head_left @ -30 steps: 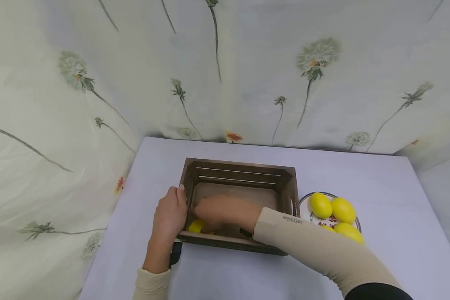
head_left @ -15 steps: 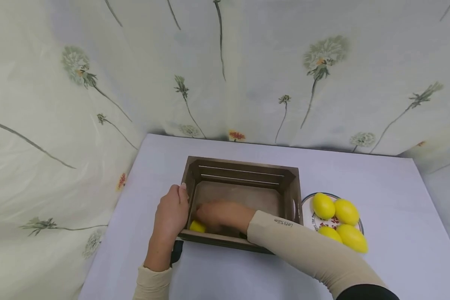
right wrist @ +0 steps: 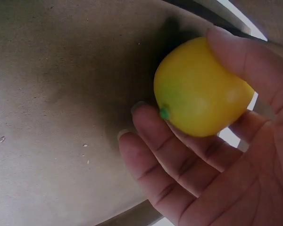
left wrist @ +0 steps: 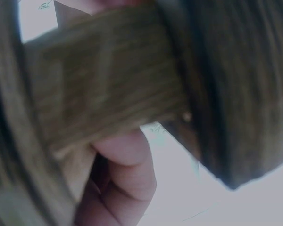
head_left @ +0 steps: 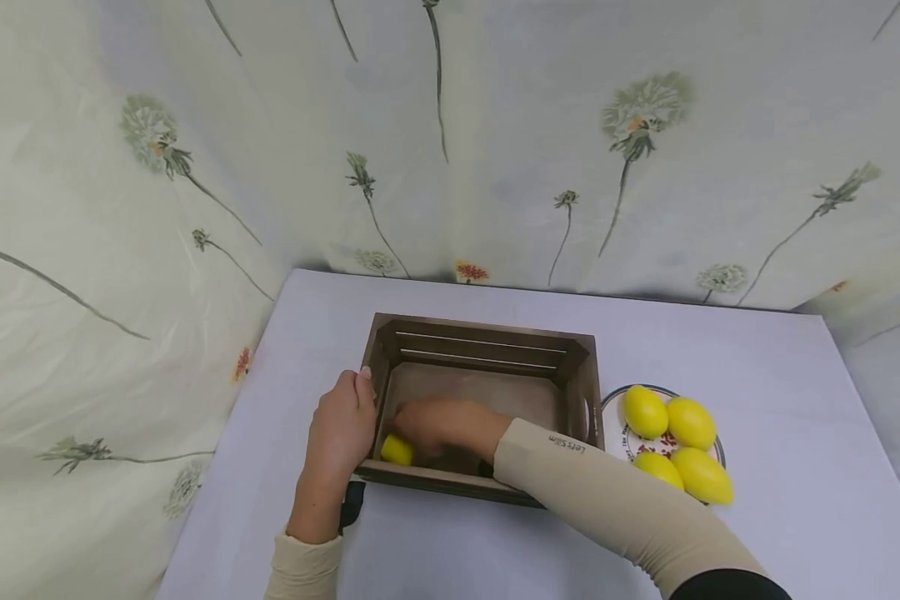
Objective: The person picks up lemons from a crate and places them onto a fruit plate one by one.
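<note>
A brown wooden crate (head_left: 487, 328) stands on the table, its inside facing up. My left hand (head_left: 342, 421) grips the crate's left end; in the left wrist view its fingers (left wrist: 132, 165) curl round a slat (left wrist: 108, 75). Down in the front left corner of the crate, my right hand (head_left: 438, 423) holds a yellow lemon (head_left: 397, 450). The right wrist view shows the thumb (right wrist: 250, 56) on one side of this lemon (right wrist: 203, 89) and curled fingers on the other, close over the crate's floor (right wrist: 61, 117). A small green tip marks the lemon's end.
Right of the crate, a white plate (head_left: 615, 429) with a dark rim and red print bears several lemons (head_left: 691, 423). My right forearm (head_left: 607, 475) crosses the crate's front wall. A flower-patterned curtain (head_left: 495, 167) hangs behind the white table (head_left: 765, 375).
My right hand has shifted slightly within the crate's front left corner, and more of the lemon shows beside it. The left hand keeps its grip. The whole head view has shifted slightly.
</note>
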Available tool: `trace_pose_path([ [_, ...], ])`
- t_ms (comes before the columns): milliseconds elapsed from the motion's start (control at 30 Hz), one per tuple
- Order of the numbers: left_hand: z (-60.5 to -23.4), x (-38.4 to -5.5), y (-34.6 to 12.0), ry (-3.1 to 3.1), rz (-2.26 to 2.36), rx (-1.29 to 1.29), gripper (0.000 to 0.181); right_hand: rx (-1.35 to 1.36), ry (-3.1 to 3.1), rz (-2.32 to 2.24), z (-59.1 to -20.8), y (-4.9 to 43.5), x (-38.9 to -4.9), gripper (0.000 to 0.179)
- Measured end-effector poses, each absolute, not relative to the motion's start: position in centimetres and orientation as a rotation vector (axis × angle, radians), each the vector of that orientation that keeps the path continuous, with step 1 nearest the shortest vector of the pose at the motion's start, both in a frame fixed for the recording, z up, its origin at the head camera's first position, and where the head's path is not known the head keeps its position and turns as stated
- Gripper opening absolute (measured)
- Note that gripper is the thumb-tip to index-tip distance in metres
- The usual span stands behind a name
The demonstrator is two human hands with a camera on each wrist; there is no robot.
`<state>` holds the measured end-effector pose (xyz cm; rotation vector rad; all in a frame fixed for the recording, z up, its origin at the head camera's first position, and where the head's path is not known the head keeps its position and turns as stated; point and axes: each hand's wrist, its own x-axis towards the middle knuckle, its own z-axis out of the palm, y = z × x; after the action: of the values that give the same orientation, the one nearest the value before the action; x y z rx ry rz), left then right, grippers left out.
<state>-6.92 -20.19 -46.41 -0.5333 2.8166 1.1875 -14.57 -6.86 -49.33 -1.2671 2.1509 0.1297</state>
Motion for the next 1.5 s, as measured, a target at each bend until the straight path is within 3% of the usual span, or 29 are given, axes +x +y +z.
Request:
trace_pose_path([
  [267, -46.5, -6.8, -20.3, 2.826, 1.181, -0.532, 0.044, -1.218, 2.182, 0.134, -49.6, -6.8, -15.2, 0.038],
  [1033, -46.5, -7.1, -20.3, 2.833, 1.191, -0.535, 0.041, -1.155, 2.278, 0.041, -47.0, -6.5, -16.0, 0.035],
  [1500, -46.6, -7.1, -20.3, 2.829, 1.18, -0.548, 0.042, -1.284, 2.342, -0.102, -42.4, -4.1, -16.0, 0.059],
])
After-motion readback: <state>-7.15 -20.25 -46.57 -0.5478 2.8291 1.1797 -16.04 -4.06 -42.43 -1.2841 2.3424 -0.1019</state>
